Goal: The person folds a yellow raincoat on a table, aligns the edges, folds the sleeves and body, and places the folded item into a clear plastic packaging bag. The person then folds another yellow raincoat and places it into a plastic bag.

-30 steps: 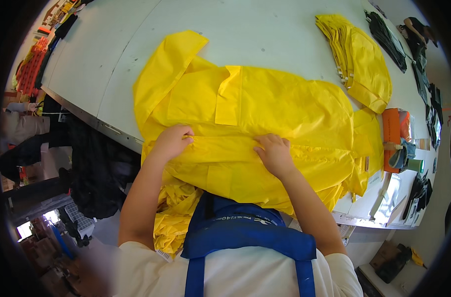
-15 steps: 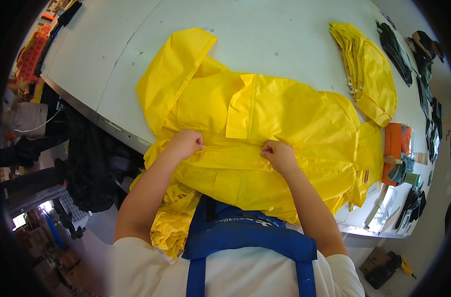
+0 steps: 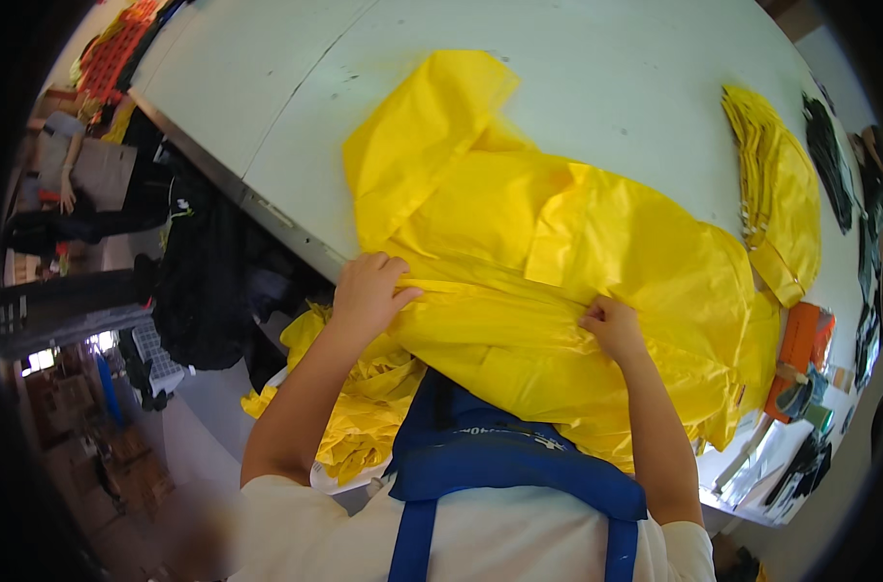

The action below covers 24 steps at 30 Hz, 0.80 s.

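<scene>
A large yellow garment of smooth, coated-looking fabric (image 3: 645, 233) lies folded and bunched across the near part of the table. Near its left end, my left hand (image 3: 366, 293) is closed on a strip of the garment's edge, with the thumb stretched out along it. My right hand (image 3: 618, 330) pinches the same folded edge farther right, below a rectangular flap (image 3: 556, 238). Between the hands the edge runs fairly straight. At the upper left, a wide pointed piece of the garment (image 3: 422, 126) spreads over the table. More crumpled yellow fabric (image 3: 364, 427) hangs below my left forearm.
On the pale table (image 3: 645, 58), a stack of folded yellow pieces (image 3: 786, 184) lies at the right. An orange box (image 3: 800, 339) stands near the right edge, with dark bundles (image 3: 829, 160) beyond. Dark cloth (image 3: 204, 281) hangs left of the table. Another person's arm (image 3: 71, 175) shows at far left.
My left hand has moved left along the garment's edge, away from my right hand, and its thumb has stretched out. My right hand keeps its pinch. The whole view has shifted and tilted.
</scene>
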Available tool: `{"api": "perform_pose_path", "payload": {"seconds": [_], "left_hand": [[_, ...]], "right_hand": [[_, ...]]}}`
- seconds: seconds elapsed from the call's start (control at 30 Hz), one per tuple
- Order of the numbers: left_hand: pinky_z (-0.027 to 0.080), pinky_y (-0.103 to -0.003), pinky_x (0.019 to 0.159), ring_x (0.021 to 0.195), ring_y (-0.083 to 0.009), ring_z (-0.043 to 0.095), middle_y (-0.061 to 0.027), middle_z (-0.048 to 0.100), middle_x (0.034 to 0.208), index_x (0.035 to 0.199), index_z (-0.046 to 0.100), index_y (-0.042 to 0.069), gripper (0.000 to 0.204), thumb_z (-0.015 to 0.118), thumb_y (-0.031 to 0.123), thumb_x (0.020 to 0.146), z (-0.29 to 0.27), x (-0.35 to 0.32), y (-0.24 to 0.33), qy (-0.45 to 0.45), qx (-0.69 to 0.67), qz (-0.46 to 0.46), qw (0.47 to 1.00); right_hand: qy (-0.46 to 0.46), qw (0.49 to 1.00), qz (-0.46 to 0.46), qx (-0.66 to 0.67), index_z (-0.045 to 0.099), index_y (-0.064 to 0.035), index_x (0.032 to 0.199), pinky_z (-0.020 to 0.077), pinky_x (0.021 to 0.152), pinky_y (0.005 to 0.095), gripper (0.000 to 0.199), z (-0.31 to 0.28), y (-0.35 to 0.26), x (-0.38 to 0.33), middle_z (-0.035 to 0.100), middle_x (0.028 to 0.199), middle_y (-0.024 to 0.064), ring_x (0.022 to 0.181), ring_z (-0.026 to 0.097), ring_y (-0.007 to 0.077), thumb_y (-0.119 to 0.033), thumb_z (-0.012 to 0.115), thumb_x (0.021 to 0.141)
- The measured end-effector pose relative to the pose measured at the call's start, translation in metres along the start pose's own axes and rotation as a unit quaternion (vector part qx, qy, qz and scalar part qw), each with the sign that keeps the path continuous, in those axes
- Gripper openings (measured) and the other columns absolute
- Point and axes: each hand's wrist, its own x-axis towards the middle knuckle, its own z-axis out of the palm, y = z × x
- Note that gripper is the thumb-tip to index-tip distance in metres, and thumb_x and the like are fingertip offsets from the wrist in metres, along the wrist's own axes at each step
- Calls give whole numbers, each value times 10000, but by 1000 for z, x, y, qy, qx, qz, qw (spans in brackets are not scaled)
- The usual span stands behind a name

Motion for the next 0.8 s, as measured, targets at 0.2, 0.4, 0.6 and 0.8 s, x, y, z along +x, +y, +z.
{"api": "perform_pose_path", "payload": {"seconds": [0.2, 0.4, 0.6, 0.8], "left_hand": [[482, -375, 718, 782, -313, 594, -108, 615, 827, 893, 596, 31, 154, 661, 130, 795, -11, -66, -21, 27, -151, -204, 967], [501, -302, 652, 701, -245, 618, -120, 628, 796, 915, 602, 15, 194, 701, 114, 781, -26, -79, 2, 111, -293, -184, 932], [509, -257, 719, 807, -121, 614, -61, 646, 937, 1040, 590, 9, 282, 711, 77, 795, -44, -88, -29, -32, -476, -164, 863], [513, -320, 690, 799, -204, 605, -118, 594, 914, 1031, 547, -6, 319, 702, 138, 792, -36, -31, -30, 134, -363, -130, 913]], "right_hand": [[21, 982, -68, -177, 610, -18, 845, 478, 727, 382, 190, -4, -30, -6, 632, 846, 136, 826, 602, 306, -144, 707, 740], [68, 871, -479, -85, 590, -66, 1005, 439, 886, 400, 297, 60, -180, -38, 587, 1024, 124, 1007, 542, 323, -39, 700, 731], [54, 761, -635, -119, 564, -96, 848, 435, 735, 345, 143, 110, -228, -20, 526, 779, 56, 755, 551, 235, -137, 632, 729], [33, 733, -659, -166, 621, -115, 892, 436, 720, 322, 177, 118, -221, -27, 513, 759, 35, 729, 549, 205, -155, 619, 720]]}}
